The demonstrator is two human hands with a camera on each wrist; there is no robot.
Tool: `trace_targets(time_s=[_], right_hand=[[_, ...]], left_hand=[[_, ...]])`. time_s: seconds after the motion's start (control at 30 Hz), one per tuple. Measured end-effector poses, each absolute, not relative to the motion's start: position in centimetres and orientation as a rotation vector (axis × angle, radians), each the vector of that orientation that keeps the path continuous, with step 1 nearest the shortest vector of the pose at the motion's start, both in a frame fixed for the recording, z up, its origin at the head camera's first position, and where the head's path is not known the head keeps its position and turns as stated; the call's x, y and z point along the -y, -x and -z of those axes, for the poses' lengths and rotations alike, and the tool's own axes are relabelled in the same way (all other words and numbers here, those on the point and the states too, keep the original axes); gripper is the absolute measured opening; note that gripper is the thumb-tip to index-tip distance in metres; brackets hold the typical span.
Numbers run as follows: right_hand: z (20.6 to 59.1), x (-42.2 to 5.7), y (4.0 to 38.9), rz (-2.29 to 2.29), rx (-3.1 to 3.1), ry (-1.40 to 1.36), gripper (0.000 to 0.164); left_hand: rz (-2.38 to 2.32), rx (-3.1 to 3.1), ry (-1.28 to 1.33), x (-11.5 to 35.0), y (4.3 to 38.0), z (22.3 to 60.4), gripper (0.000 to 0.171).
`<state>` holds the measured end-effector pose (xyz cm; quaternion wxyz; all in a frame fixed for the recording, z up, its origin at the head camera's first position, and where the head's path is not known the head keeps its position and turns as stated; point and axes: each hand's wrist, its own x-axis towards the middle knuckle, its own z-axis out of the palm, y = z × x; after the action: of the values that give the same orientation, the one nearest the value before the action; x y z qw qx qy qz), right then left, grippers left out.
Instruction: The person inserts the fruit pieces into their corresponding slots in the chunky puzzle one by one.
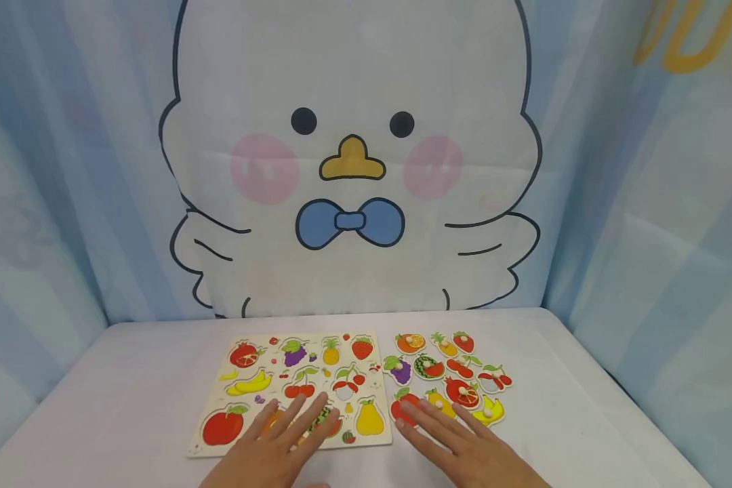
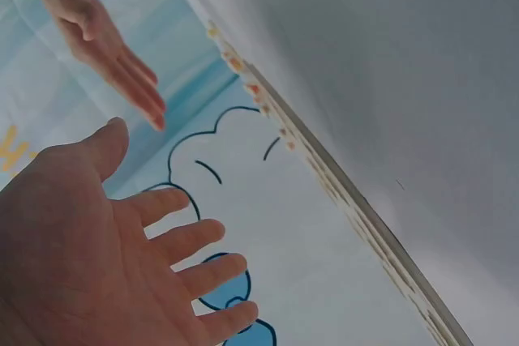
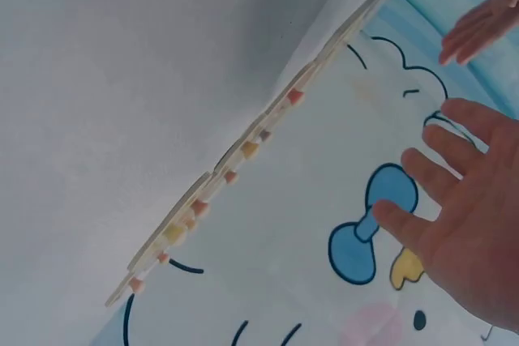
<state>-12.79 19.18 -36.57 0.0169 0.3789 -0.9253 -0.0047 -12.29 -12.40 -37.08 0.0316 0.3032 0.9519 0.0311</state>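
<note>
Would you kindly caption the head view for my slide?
Left hand and right hand hover near a cream rectangular fruit puzzle board and colourful fruit-shaped pieces on a white table.

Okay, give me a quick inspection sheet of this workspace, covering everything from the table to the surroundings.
Surface: white table, looks flat.
Job's things: board printed with fruit pictures; loose fruit pieces grouped beside its right side, knobs visible on several.
Clutter: nothing seen.
Left hand: raised, apart from the board, holding nothing, fingers straight.
Right hand: raised, apart from the pieces, holding nothing.
Cables: nothing seen.
Surroundings: cloth behind and at both sides, a cartoon bird printed on the back.
</note>
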Motion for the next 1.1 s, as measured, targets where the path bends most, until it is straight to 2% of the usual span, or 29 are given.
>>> trace_targets(time_s=[0.27,0.53,0.83,1.1], right_hand=[[36.4,-19.4,13.2,-0.066,2.904,-1.116,0.087],[36.1,-19.4,13.5,-0.158,2.998,-1.004,0.075],[35.7,-20.2,13.8,-0.164,2.948,-0.943,0.075],[35.8,-21.4,13.9,-0.242,3.03,-0.809,0.074]], left_hand=[[-0.206,-2.936,-0.781,13.7,13.3,36.7,0.078],[-0.233,-3.032,-0.584,15.8,14.5,36.3,0.076],[-0.25,-3.107,-0.442,19.0,16.6,36.5,0.075],[-0.316,-3.041,-0.327,22.3,18.8,37.3,0.063]])
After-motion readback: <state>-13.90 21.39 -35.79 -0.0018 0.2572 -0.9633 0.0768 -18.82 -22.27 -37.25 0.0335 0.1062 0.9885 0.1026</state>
